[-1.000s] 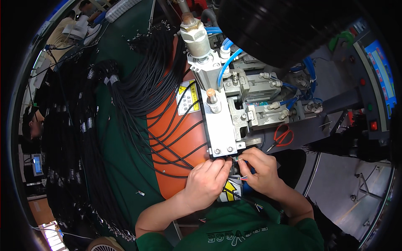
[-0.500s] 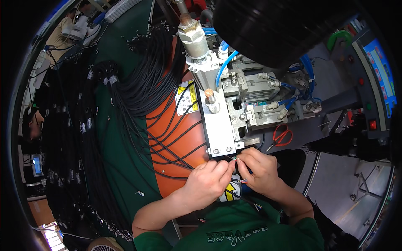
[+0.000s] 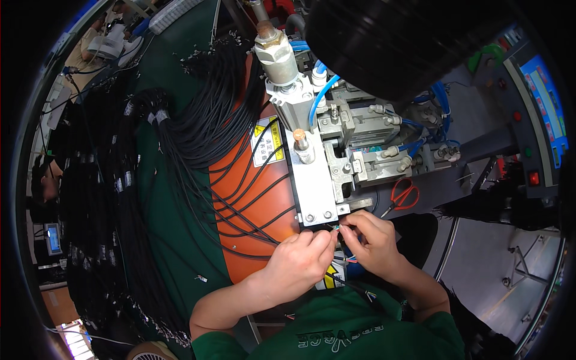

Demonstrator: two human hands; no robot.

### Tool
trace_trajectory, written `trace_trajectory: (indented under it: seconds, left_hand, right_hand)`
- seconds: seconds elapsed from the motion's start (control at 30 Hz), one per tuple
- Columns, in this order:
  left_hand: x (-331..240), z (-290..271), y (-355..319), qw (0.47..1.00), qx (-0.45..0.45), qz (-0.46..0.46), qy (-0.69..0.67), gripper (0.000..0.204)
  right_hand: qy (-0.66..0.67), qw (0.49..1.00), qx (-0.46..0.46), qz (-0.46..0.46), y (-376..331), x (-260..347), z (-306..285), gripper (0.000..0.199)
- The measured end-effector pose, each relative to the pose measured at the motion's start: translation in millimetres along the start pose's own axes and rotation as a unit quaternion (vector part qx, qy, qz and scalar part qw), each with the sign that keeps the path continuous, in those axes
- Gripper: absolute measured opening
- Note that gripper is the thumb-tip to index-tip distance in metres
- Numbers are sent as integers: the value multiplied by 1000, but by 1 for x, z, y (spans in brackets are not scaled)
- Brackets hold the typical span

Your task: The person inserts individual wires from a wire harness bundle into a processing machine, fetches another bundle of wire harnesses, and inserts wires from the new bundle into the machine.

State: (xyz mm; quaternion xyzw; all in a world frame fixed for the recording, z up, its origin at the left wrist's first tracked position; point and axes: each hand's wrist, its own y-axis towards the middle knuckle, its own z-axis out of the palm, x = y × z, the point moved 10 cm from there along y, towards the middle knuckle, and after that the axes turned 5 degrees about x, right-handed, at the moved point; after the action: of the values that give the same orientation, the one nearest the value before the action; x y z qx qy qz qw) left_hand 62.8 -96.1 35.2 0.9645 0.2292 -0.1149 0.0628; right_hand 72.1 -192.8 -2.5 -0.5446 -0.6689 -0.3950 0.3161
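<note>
I see the bare left hand [image 3: 301, 264] a little farther from the white rectangular metal block [image 3: 315, 192] than before, its fingertips nearer the bare right hand [image 3: 373, 243].

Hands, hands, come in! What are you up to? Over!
Left hand and right hand: fingertips together at thin coloured wires, exact grip too small to tell. Wires by near end of metal block. Red-handled scissors off right, clear of both.

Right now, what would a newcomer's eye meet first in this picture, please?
Probably the tall silver metal machine at the centre, with the bare left hand and bare right hand pinching fine coloured wires at its lower edge. Next, the thick bundle of black cables spreading over the orange surface on the left.
</note>
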Motion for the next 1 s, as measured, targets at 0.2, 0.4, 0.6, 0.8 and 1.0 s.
trace_trajectory:
  seconds: [0.2,0.4,0.6,0.8,1.0]
  left_hand:
    - [-1,0,-1,1000,-8,-3,8,40]
    - [-1,0,-1,1000,-7,-5,11,40]
    - [-1,-1,-1,1000,-3,-9,7,41]
    - [0,1,-1,1000,6,-11,3,42]
    - [1,0,0,1000,2,-11,-13,42]
  right_hand:
    - [-31,998,-24,-52,0,9,-3,13]
    - [32,998,15,61,1,-10,1,12]
    - [6,998,-64,-28,-1,4,1,9]
    - [156,981,3,116,-11,-34,14,10]
    - [80,996,-24,8,-8,-7,3,9]
